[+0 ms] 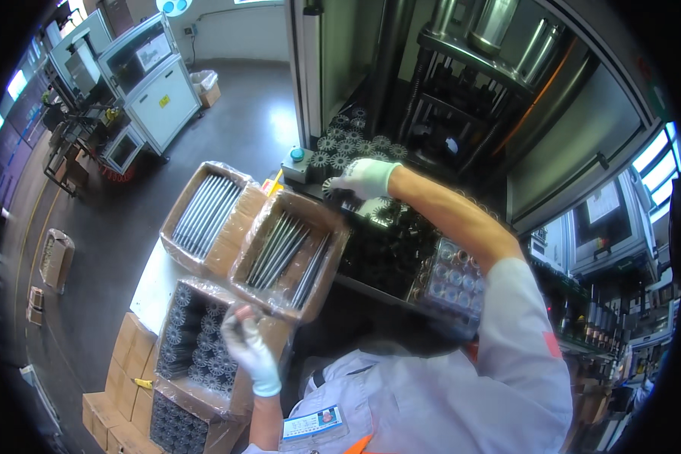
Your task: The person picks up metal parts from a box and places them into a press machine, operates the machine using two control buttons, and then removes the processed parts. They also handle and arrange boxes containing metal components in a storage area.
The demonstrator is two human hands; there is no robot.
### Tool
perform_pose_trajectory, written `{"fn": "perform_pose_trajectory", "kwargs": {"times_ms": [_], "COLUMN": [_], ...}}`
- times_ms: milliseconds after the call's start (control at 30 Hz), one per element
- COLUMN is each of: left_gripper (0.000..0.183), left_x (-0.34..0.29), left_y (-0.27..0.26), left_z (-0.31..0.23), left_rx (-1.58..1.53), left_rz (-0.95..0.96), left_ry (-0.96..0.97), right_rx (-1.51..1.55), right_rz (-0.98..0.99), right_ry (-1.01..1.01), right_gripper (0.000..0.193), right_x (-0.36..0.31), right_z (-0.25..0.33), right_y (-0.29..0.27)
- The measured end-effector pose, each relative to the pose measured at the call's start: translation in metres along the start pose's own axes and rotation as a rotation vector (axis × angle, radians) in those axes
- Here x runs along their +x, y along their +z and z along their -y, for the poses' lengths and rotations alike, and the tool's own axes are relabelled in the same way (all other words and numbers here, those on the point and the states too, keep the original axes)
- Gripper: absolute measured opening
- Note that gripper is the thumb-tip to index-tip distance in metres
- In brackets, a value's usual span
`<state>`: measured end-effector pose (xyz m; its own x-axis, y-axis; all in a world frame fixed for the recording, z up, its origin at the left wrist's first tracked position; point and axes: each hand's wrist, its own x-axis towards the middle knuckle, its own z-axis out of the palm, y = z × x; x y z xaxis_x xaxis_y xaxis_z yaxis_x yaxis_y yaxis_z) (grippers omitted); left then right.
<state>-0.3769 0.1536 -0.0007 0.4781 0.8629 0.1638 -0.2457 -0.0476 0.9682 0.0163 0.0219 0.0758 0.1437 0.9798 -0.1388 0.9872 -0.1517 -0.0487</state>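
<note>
My right hand (367, 178), in a white glove, reaches to the machine's work surface. Its fingers are closed round a slotted metal core (330, 189), a dark cylinder with a toothed end, partly hidden by the glove. Beyond it stand several like slotted cores (348, 142) in a cluster. My left hand (251, 354), also gloved, hovers by the edge of an open carton (238, 401) lined with plastic and filled with slotted cores (208, 352). Its fingers are loosely bent and apart, with nothing visible in them.
Two plastic-lined cartons hold metal shafts (208, 212) and more metal shafts (276, 250). A control box with a teal button (297, 154) stands beside the cores. The press (469, 68) rises behind my right arm. A clear tray of round parts (454, 280) sits under that arm.
</note>
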Motion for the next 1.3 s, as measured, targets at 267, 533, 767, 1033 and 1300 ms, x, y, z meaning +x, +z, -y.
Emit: {"fn": "perform_pose_trajectory", "kwargs": {"times_ms": [267, 533, 767, 1033, 1300], "left_gripper": [0.042, 0.023, 0.033, 0.037, 0.023], "left_x": [-0.019, 0.013, 0.059, 0.107, 0.128], "left_y": [0.082, 0.161, 0.206, 0.243, 0.351], "left_z": [0.01, 0.034, 0.059, 0.065, 0.088], "left_rx": [0.019, -0.075, -0.272, -0.086, 0.182], "left_rz": [0.241, 0.533, 0.826, 0.987, 1.151], "left_ry": [-0.271, -0.597, -0.783, -0.712, 0.208], "right_rx": [-0.34, 0.428, 0.57, 0.86, 0.893], "right_rz": [-0.3, -0.838, -1.167, -1.225, -1.079], "right_ry": [-0.142, 0.43, 1.229, 1.31, 1.279], "right_gripper": [0.034, 0.05, 0.086, 0.073, 0.062], "right_x": [-0.007, -0.087, -0.157, -0.119, -0.135], "right_z": [-0.077, -0.098, -0.168, -0.208, -0.188], "right_y": [0.06, 0.053, 0.118, 0.1, 0.04]}}
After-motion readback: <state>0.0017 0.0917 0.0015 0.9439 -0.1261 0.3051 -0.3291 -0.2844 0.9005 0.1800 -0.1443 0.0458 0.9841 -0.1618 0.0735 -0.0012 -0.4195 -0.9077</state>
